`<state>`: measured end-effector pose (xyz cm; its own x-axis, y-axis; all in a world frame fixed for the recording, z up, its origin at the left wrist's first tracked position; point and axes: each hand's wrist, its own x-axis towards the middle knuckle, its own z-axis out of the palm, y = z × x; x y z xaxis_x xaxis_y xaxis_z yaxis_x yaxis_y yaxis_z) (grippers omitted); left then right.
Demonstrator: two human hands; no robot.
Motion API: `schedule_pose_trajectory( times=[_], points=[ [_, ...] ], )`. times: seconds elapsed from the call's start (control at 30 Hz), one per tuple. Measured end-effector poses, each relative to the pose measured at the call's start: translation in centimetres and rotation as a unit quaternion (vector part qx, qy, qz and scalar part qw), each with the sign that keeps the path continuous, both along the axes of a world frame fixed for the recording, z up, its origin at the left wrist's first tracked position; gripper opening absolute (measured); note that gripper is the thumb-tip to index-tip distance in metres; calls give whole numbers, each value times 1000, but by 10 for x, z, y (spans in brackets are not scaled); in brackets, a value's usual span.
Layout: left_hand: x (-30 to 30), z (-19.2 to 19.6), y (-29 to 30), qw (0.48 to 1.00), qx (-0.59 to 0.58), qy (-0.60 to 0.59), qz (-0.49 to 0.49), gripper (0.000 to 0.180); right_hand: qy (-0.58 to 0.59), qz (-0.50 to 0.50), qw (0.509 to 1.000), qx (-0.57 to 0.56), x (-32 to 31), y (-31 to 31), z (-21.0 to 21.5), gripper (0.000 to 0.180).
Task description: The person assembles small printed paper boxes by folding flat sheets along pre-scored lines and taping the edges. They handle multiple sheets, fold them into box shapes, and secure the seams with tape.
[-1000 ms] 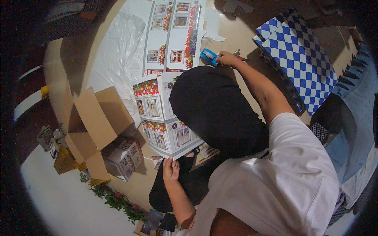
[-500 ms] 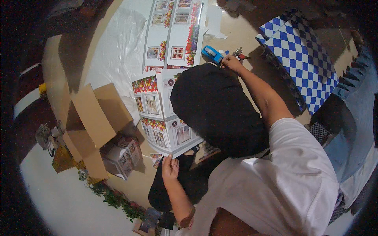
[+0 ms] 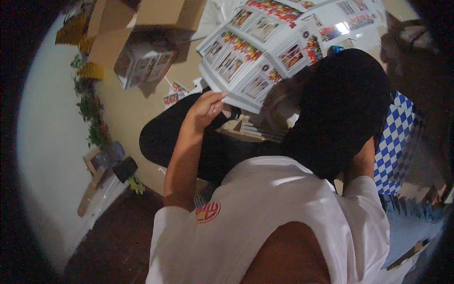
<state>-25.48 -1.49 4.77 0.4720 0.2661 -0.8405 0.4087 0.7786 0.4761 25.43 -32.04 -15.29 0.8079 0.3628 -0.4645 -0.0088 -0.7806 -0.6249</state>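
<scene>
Right hand: hidden behind the right knee (image 3: 347, 102); only the forearm (image 3: 363, 158) shows, so its grip cannot be told. A blue object (image 3: 336, 49) peeks out past the knee, too covered to identify. The sheet (image 3: 257, 61) runs off the upper edge; glare washes out part of its far print.

Surroundings: open box (image 3: 163, 12) at upper left, cut off above, with a printed carton (image 3: 153, 64) against it; scraps (image 3: 175, 94) on the floor near the left hand (image 3: 205, 110); greenery (image 3: 92, 106) farther left; checked panel (image 3: 395, 142) beyond the forearm. The knee blocks the view of the sheet's right side.

Left hand's thumb and fingers pinch the sheet's near corner; the sheet extends up and rightward from there, toward the knee.
</scene>
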Motion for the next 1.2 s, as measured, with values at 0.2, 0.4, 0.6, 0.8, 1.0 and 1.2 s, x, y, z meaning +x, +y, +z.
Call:
schedule_pose_trajectory(
  times=[0.2, 0.4, 0.6, 0.8, 1.0, 1.2],
  points=[
    [3, 4, -11, 997, 18, -60, 50, 19, -89, -25, 979, 181, -11, 65, 239, 30],
    [4, 2, -2, 999, 6, -45, 25, 17, -127, 109, 933, 320, -214, 149, 368, 29],
    [6, 3, -2, 999, 3, -41, 26, 12, 213, 193, 897, 336, -352, 188, 246, 46],
    [0, -10, -6, 997, 16, -78, 20, 16, 190, 192, 920, 285, -367, 188, 219, 51],
    [-1, -9, -10, 995, 34, -94, 26, 15, 158, 191, 925, 289, -372, 189, 218, 58],
    [-2, 0, -11, 993, 50, -102, 25, 15, 109, 204, 944, 234, -370, 192, 218, 63]
  ],
)
